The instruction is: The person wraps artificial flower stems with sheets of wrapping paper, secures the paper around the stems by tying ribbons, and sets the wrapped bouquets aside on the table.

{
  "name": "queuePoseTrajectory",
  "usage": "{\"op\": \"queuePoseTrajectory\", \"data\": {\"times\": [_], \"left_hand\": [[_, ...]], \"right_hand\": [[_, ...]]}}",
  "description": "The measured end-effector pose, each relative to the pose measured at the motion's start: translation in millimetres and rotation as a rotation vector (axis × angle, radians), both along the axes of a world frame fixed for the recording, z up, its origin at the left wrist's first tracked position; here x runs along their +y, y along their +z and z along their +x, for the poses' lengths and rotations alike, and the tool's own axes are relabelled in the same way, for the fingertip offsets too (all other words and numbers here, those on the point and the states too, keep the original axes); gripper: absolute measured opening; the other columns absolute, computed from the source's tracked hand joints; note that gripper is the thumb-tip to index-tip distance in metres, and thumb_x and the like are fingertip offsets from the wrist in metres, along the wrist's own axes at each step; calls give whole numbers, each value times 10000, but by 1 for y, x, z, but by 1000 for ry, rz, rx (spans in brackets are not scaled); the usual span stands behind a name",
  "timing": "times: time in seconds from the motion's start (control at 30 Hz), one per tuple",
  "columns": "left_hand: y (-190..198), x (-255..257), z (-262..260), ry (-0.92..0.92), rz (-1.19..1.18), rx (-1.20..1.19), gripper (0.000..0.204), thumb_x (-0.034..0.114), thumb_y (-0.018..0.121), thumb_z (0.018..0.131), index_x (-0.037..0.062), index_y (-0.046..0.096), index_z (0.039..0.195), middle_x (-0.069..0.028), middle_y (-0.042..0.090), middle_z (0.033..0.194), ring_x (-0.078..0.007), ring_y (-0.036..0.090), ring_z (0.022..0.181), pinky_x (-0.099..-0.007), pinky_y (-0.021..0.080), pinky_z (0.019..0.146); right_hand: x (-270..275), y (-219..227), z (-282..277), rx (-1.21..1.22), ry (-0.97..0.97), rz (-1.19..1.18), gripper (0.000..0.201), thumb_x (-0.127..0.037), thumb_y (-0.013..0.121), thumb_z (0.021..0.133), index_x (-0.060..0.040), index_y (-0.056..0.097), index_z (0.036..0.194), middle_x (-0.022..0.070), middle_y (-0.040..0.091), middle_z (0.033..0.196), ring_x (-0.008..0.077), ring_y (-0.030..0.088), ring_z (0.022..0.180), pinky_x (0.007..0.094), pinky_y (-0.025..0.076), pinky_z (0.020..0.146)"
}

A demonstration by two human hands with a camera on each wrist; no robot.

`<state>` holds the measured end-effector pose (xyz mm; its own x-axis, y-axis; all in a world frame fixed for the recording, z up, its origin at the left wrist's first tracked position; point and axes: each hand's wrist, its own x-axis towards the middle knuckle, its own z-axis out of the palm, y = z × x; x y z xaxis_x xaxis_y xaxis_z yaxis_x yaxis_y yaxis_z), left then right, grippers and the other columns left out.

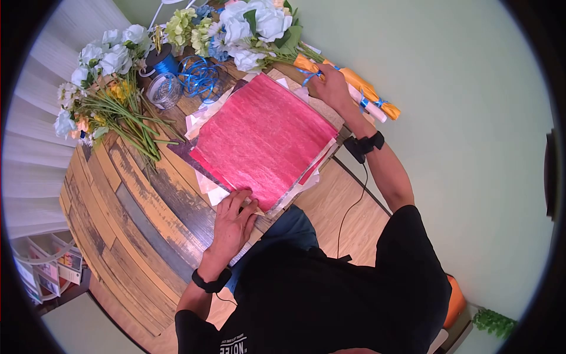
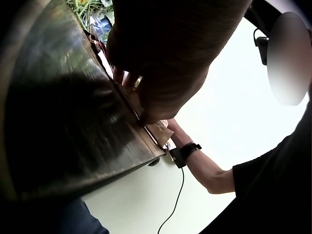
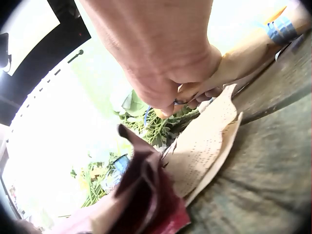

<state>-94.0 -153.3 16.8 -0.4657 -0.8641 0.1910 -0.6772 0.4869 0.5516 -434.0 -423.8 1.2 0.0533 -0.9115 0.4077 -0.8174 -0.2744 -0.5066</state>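
In the head view we see the right hand (image 1: 332, 89) with its fingers curled round a bouquet's orange wrapping (image 1: 362, 85) at upper right, probably to steady the stems. The left hand's (image 1: 234, 221) fingers rest loosely on the lower corner of the red-topped wrapping-paper stack (image 1: 268, 135) at centre, perhaps holding it flat. We find the stack close to the near bench (image 1: 135, 236) edge; planks spreading left offer more room.

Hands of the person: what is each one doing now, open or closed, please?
Left hand: open, fingers resting on the edge of the red paper.
Right hand: closed, holding an orange-wrapped bundle.
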Motion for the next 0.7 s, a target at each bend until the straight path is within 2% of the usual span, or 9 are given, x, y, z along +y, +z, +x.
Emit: {"op": "queuePoseTrajectory", "data": {"times": [0.13,0.2,0.3,0.4,0.53,0.6,0.63,0.7], "left_hand": [[0,1,0,-1,2,-12,363,62,753,792,44,692,1149,-134,559,1325,-341,515,1225,-441,423,1030],[-1,1,1,1,1,-12,364,65,754,794,45,691,1152,-133,559,1327,-342,514,1231,-441,424,1032],[0,2,1,2,-2,-6,366,75,756,795,46,689,1153,-131,558,1332,-341,512,1243,-439,428,1034],[1,2,2,-5,-11,-4,370,86,759,793,48,685,1153,-128,558,1336,-334,512,1255,-435,431,1036],[1,2,6,-2,-49,-7,377,91,751,795,49,674,1161,-126,560,1343,-334,521,1259,-430,442,1035],[-1,3,7,-18,-86,-2,369,101,746,803,53,675,1162,-119,561,1352,-335,526,1262,-430,450,1033],[-3,5,8,24,-83,0,369,101,746,803,53,675,1162,-119,561,1352,-335,526,1262,-430,450,1033],[-6,7,9,-2,-84,7,369,114,745,810,57,674,1168,-117,557,1359,-326,520,1270,-427,449,1038]], "right_hand": [[-7,-12,0,17,-26,-7,423,-274,648,887,20,657,1191,256,673,1032,419,650,983,485,509,871],[-6,-8,0,67,32,118,417,-270,652,885,14,660,1191,254,675,1038,420,650,994,486,512,876],[-5,-12,0,66,40,67,434,-275,663,877,9,658,1205,255,679,1045,422,651,1001,488,515,882],[-7,-12,-1,47,24,118,477,-287,681,864,16,646,1230,258,680,1073,417,654,1020,476,517,909],[-11,-17,-6,46,100,77,526,-294,697,856,25,624,1267,261,676,1113,413,652,1049,461,512,938],[-8,-19,-7,76,31,61,567,-293,722,853,39,596,1294,250,662,1152,406,647,1068,460,508,945],[-3,-14,-2,81,72,62,567,-293,722,853,39,596,1294,250,662,1152,406,647,1068,460,508,945],[13,3,8,10,3,85,581,-283,743,853,45,578,1303,229,650,1170,404,619,1102,461,492,966]]}}
